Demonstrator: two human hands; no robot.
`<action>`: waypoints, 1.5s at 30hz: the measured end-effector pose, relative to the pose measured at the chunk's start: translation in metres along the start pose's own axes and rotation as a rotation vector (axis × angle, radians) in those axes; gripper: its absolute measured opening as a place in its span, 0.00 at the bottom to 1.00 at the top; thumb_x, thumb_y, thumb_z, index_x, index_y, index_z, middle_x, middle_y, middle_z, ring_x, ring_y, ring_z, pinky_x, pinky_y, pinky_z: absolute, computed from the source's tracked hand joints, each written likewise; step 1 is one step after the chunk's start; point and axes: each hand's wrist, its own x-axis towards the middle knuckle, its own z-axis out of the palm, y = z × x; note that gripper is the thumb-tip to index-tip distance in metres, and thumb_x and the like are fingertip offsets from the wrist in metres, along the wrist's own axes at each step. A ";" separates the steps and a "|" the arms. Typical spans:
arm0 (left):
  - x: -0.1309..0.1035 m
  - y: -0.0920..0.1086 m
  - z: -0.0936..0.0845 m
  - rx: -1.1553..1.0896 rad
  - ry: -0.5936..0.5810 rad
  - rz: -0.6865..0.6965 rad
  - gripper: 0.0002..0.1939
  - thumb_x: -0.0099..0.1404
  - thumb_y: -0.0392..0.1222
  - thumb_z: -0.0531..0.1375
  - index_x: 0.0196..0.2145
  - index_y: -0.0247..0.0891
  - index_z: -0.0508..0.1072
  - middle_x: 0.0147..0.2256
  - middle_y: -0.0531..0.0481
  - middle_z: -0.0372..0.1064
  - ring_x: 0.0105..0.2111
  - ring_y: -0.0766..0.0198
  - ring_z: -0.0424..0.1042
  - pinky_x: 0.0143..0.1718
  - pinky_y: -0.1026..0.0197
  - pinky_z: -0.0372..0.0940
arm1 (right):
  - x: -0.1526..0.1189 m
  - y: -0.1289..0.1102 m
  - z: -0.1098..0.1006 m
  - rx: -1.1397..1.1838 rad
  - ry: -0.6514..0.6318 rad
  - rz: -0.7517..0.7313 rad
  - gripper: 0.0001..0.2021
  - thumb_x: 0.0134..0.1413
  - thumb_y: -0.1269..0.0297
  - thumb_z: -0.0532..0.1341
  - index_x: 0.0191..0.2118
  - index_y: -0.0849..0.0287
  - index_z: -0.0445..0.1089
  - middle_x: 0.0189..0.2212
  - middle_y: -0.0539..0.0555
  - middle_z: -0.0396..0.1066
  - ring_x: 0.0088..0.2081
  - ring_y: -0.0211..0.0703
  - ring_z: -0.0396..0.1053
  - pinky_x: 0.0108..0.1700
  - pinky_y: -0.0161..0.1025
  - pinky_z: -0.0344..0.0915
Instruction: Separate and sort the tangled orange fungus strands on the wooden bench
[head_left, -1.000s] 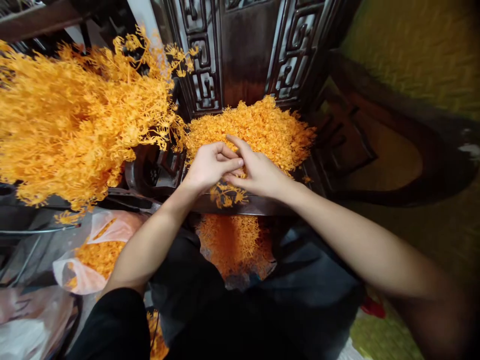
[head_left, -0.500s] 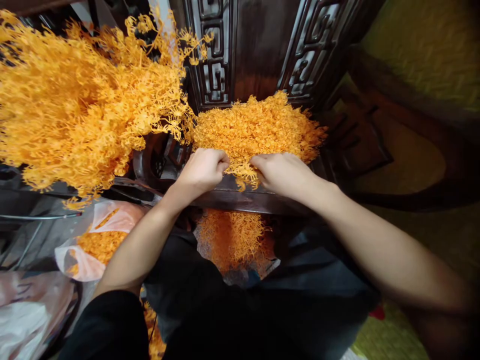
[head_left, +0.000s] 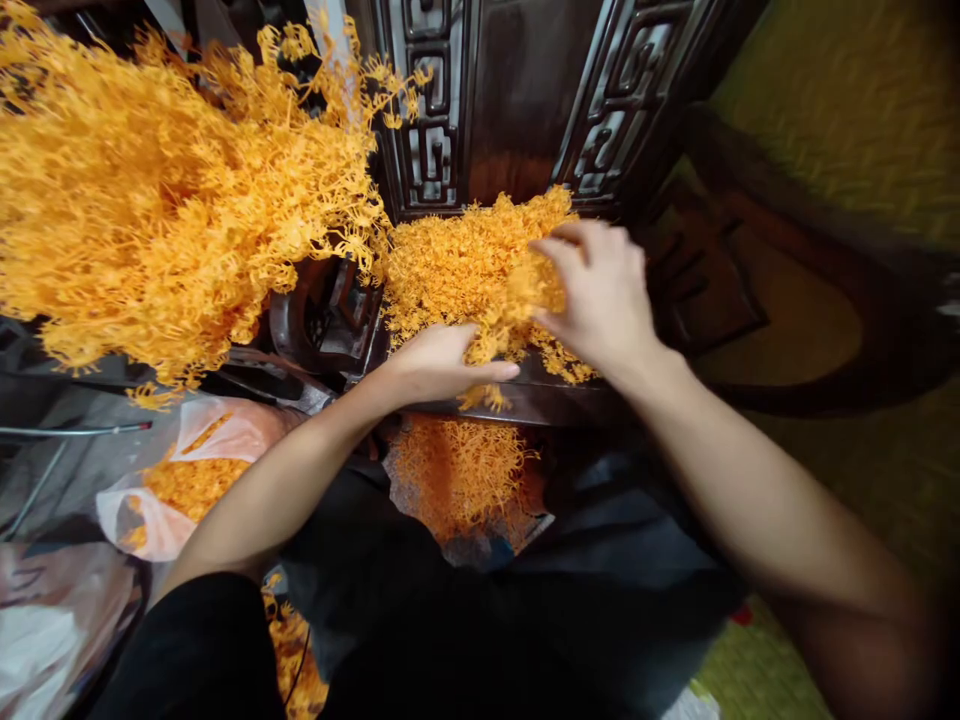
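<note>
A heap of orange branching plastic sprigs point(head_left: 457, 255) lies on the dark wooden seat point(head_left: 555, 400) in front of me. My left hand point(head_left: 442, 365) is at the heap's near edge, its thumb stretched out to the right and a small clump of sprigs in the gap between thumb and fingers. The tips of its other fingers are hidden. From the right, my right hand point(head_left: 600, 285) curves around the same blurred clump, fingers bent and thumb below. A few sprigs hang over the seat's front edge under my left thumb.
To the left rises a large pile of similar orange sprigs point(head_left: 165, 200). Below it sits a plastic bag point(head_left: 217, 440) holding orange pieces. More sprigs point(head_left: 465, 470) fill a bag under the seat, between my knees. Behind stands a carved dark wood backrest point(head_left: 525, 100).
My right hand has lifted, moved right and opened from its pinch to curve around a clump. My left hand has moved slightly right and down, thumb now extended. Sprigs have shifted between them.
</note>
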 end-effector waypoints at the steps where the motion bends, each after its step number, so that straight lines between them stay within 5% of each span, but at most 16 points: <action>1: 0.001 -0.001 0.002 -0.034 -0.048 0.004 0.22 0.62 0.62 0.63 0.33 0.37 0.75 0.30 0.45 0.71 0.31 0.59 0.68 0.33 0.57 0.59 | 0.002 0.009 -0.003 -0.003 0.068 0.074 0.30 0.62 0.57 0.64 0.67 0.57 0.60 0.64 0.68 0.61 0.62 0.67 0.59 0.60 0.62 0.60; 3: 0.003 -0.005 0.009 -0.203 -0.079 -0.022 0.21 0.62 0.60 0.65 0.29 0.38 0.73 0.28 0.47 0.69 0.28 0.62 0.65 0.31 0.58 0.58 | 0.003 0.024 -0.007 0.019 0.166 0.185 0.31 0.65 0.57 0.61 0.70 0.56 0.56 0.65 0.69 0.59 0.62 0.66 0.59 0.60 0.60 0.61; 6: 0.011 -0.009 0.023 -0.681 0.050 -0.164 0.16 0.66 0.54 0.64 0.31 0.38 0.71 0.24 0.52 0.63 0.23 0.68 0.57 0.27 0.61 0.55 | -0.003 0.028 -0.005 0.176 0.200 0.219 0.27 0.68 0.58 0.54 0.69 0.56 0.55 0.60 0.69 0.62 0.56 0.59 0.67 0.54 0.55 0.67; 11: 0.024 0.001 0.035 -1.355 0.247 -0.230 0.23 0.64 0.58 0.67 0.30 0.40 0.62 0.20 0.61 0.48 0.18 0.75 0.42 0.19 0.66 0.39 | -0.019 -0.009 0.006 0.706 -0.071 0.181 0.19 0.67 0.50 0.58 0.54 0.58 0.68 0.41 0.58 0.74 0.37 0.47 0.74 0.42 0.47 0.72; 14: 0.028 0.007 0.037 -1.488 0.344 -0.249 0.25 0.64 0.56 0.68 0.29 0.40 0.58 0.19 0.63 0.47 0.16 0.77 0.42 0.18 0.69 0.38 | -0.027 -0.028 0.006 1.136 -0.266 0.262 0.27 0.71 0.39 0.48 0.57 0.55 0.67 0.43 0.57 0.74 0.35 0.44 0.76 0.34 0.41 0.73; 18: 0.030 0.010 0.042 -1.521 0.358 -0.266 0.26 0.66 0.57 0.67 0.28 0.41 0.57 0.18 0.64 0.45 0.15 0.77 0.43 0.17 0.70 0.40 | -0.029 -0.034 0.003 1.305 -0.387 0.251 0.33 0.54 0.40 0.69 0.58 0.55 0.68 0.41 0.55 0.76 0.29 0.42 0.76 0.31 0.40 0.73; 22: 0.026 0.017 0.048 -1.486 0.118 -0.243 0.28 0.65 0.67 0.62 0.29 0.40 0.60 0.19 0.63 0.46 0.15 0.77 0.41 0.17 0.68 0.36 | -0.017 -0.021 0.006 1.482 -0.212 0.528 0.25 0.43 0.49 0.77 0.42 0.59 0.73 0.24 0.49 0.73 0.24 0.39 0.72 0.30 0.39 0.73; 26: 0.018 0.029 0.054 -1.316 -0.076 -0.190 0.28 0.66 0.70 0.59 0.32 0.40 0.67 0.17 0.64 0.42 0.14 0.76 0.38 0.16 0.66 0.33 | -0.005 -0.001 0.008 1.701 -0.080 0.717 0.27 0.34 0.53 0.81 0.37 0.59 0.71 0.26 0.47 0.72 0.22 0.33 0.69 0.29 0.35 0.72; 30: 0.012 0.033 0.061 -1.224 -0.230 -0.152 0.24 0.65 0.63 0.65 0.27 0.41 0.64 0.16 0.62 0.43 0.14 0.75 0.40 0.16 0.65 0.35 | -0.001 0.011 0.001 1.642 -0.041 0.624 0.27 0.42 0.47 0.77 0.42 0.56 0.70 0.34 0.50 0.75 0.32 0.38 0.75 0.38 0.39 0.76; 35: 0.016 0.027 0.060 -1.268 -0.252 -0.231 0.32 0.67 0.67 0.59 0.21 0.42 0.53 0.18 0.60 0.39 0.15 0.75 0.38 0.18 0.64 0.31 | -0.002 0.017 -0.004 1.378 0.175 0.474 0.32 0.55 0.38 0.66 0.59 0.49 0.64 0.52 0.58 0.75 0.54 0.50 0.74 0.51 0.50 0.74; 40: 0.022 0.024 0.056 -1.257 -0.206 -0.217 0.34 0.66 0.70 0.58 0.20 0.43 0.49 0.17 0.60 0.36 0.16 0.73 0.36 0.18 0.64 0.32 | -0.007 0.017 0.005 1.251 0.190 0.585 0.27 0.54 0.40 0.68 0.51 0.53 0.70 0.42 0.56 0.74 0.41 0.47 0.74 0.42 0.44 0.73; 43: 0.023 0.022 0.061 -1.167 -0.143 -0.218 0.35 0.65 0.69 0.60 0.18 0.42 0.50 0.15 0.59 0.40 0.15 0.73 0.39 0.17 0.65 0.35 | -0.013 0.012 0.009 1.213 0.104 0.534 0.22 0.59 0.40 0.63 0.42 0.56 0.71 0.34 0.53 0.71 0.33 0.41 0.70 0.37 0.41 0.71; 45: 0.023 0.021 0.067 -1.079 -0.078 -0.220 0.33 0.64 0.66 0.63 0.17 0.42 0.54 0.14 0.58 0.45 0.14 0.73 0.42 0.16 0.64 0.38 | -0.017 0.006 0.006 1.058 0.170 0.463 0.20 0.63 0.43 0.61 0.43 0.57 0.72 0.35 0.55 0.71 0.35 0.43 0.70 0.41 0.44 0.72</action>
